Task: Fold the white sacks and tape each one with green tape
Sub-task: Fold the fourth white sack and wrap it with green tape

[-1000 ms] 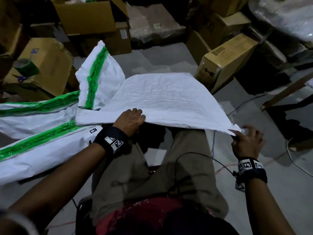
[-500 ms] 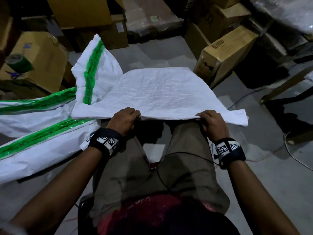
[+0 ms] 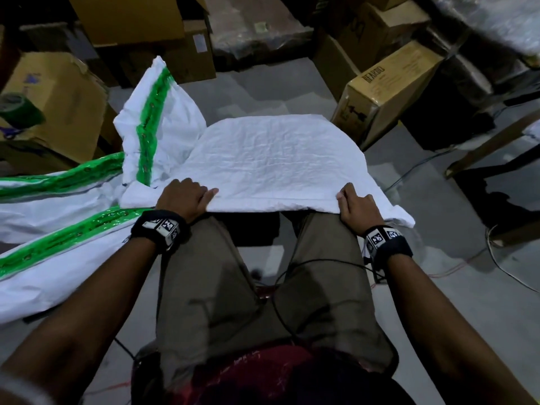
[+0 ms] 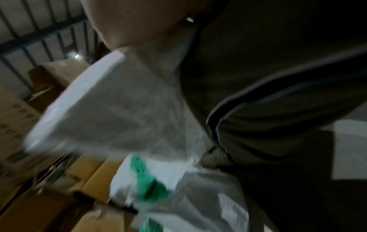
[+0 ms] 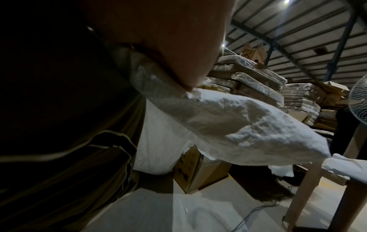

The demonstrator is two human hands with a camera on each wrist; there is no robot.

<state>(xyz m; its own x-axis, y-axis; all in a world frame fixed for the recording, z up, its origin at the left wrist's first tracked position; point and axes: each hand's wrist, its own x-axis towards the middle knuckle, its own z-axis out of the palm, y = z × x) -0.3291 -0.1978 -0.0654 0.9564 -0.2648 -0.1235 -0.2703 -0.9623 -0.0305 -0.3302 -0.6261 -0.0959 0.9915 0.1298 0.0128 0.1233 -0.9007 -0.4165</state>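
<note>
A folded white sack (image 3: 271, 162) lies across my knees, its far end hanging toward the floor. My left hand (image 3: 187, 197) grips its near edge on the left, fingers curled under the fold. My right hand (image 3: 355, 207) grips the same edge farther right, with a loose corner (image 3: 400, 219) sticking out beyond it. The left wrist view shows the sack (image 4: 111, 109) blurred under the hand. In the right wrist view, the sack (image 5: 228, 125) trails from my fingers. A roll of green tape (image 3: 20, 111) sits on a cardboard box at far left.
Taped sacks with green stripes (image 3: 58, 238) lie piled on my left, one (image 3: 152, 118) propped upright. Cardboard boxes (image 3: 388, 89) ring the grey floor ahead and right. A wooden table leg (image 3: 493, 144) and cables (image 3: 502, 261) are on the right.
My right hand let go of the far right corner and moved left along the near edge to grip above my right knee. The left hand kept its hold.
</note>
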